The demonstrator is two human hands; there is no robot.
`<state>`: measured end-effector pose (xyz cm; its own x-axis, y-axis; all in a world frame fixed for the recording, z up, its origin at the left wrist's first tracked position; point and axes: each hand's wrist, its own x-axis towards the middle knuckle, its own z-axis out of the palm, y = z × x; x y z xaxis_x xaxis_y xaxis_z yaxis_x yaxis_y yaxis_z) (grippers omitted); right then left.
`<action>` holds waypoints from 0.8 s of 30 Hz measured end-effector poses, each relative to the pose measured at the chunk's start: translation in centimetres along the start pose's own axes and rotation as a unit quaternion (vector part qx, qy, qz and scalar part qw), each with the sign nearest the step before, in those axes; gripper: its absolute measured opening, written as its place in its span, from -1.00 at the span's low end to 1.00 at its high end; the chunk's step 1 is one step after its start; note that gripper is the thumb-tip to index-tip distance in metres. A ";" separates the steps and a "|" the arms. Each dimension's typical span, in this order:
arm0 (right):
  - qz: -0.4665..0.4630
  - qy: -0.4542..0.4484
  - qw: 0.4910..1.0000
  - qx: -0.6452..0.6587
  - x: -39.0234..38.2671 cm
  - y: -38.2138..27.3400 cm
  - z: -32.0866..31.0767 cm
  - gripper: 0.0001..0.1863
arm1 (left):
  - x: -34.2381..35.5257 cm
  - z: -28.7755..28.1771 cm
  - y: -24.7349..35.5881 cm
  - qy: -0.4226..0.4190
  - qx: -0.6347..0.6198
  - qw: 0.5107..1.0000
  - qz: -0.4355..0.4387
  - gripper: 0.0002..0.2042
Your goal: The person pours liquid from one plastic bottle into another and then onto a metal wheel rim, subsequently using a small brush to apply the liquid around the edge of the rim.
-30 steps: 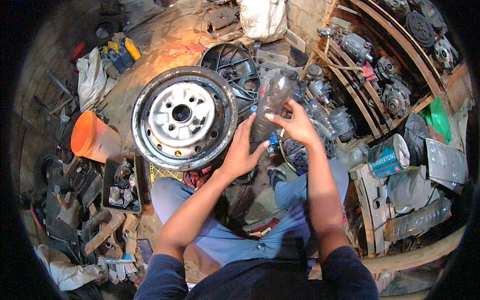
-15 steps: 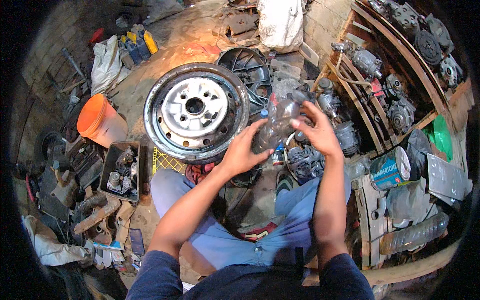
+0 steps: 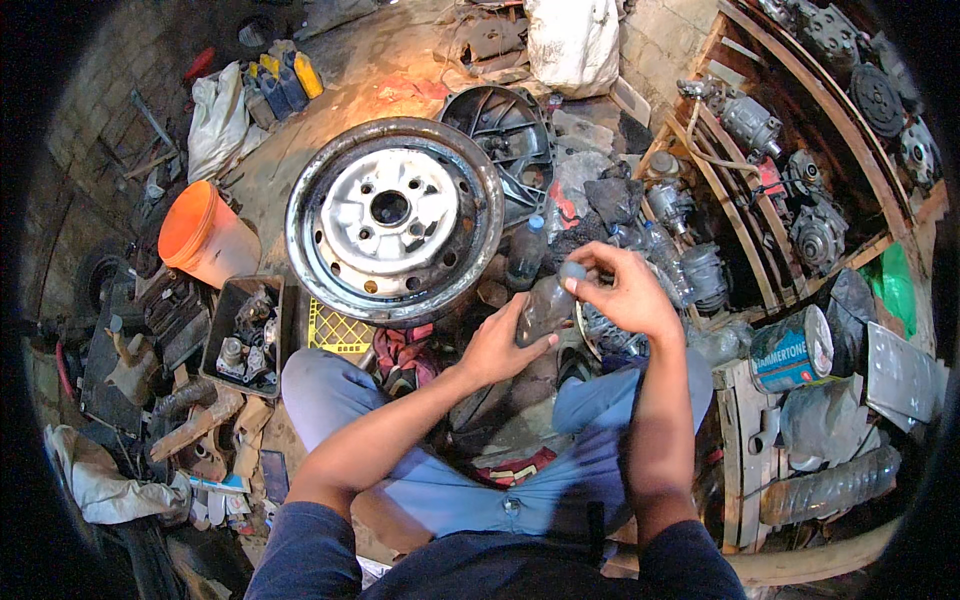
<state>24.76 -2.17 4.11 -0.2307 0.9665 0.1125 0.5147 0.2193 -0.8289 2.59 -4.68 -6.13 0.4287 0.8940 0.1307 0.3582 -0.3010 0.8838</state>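
Observation:
My left hand point(image 3: 500, 340) is wrapped round the lower part of a clear, grimy plastic bottle point(image 3: 543, 312), held tilted in front of my lap. My right hand point(image 3: 625, 290) has its thumb and fingers at the bottle's cap point(image 3: 572, 271), pinching it. Just beyond stands another plastic bottle point(image 3: 525, 262) with a blue cap. To the left of these lies a steel wheel rim point(image 3: 385, 175) over a yellow crate point(image 3: 335, 335), with a black metal housing point(image 3: 495, 125) behind it.
An orange bucket point(image 3: 205, 235) and a tray of metal parts point(image 3: 245, 340) are at the left. Wooden racking point(image 3: 760, 215) with machine parts, a paint can point(image 3: 790, 352) and plastic sheeting line the right. A white sack point(image 3: 570, 50) stands at the back.
The held bottle has come down toward my lap, uncovering the blue-capped bottle behind it. My right hand has shifted from the bottle's body to its cap, and my left hand is lower.

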 end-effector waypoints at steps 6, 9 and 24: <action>0.034 -0.088 0.991 -0.094 0.3 0.0 0.0 -0.64 | -0.3 0.1 -0.8 0.006 0.130 0.990 -0.054 -0.36; 0.048 -0.162 0.975 -0.143 2.6 -0.7 -0.4 -0.65 | -0.2 0.2 -1.7 0.030 0.142 0.988 -0.060 -0.37; -0.041 -0.292 0.945 -0.138 4.9 4.2 5.3 -0.63 | -1.8 -2.7 -7.9 -0.100 0.119 0.984 -0.082 -0.52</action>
<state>21.36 2.76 -1.73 -0.6545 0.7235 -0.2193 0.6528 0.3945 -0.6467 -3.20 -3.00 -12.12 0.4945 0.8612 -0.1177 0.6111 -0.2482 0.7516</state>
